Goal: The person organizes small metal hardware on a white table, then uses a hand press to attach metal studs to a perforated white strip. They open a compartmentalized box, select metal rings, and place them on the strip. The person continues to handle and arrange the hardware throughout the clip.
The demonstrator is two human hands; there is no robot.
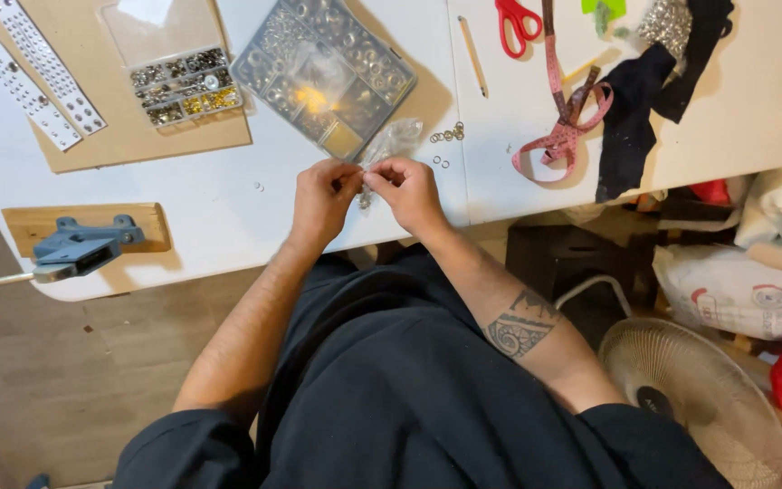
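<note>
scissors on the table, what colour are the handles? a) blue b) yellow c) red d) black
c: the scissors near the far edge of the white table have red handles, lying beside the pencil and the pink measuring tape, well beyond the left hand and right hand, which pinch a small clear plastic bag.

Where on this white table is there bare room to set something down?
Bare white shows between the blue press and the left hand, and right of the black fabric. It is crowded behind the hands: clear bag, compartment box, loose rings.
</note>
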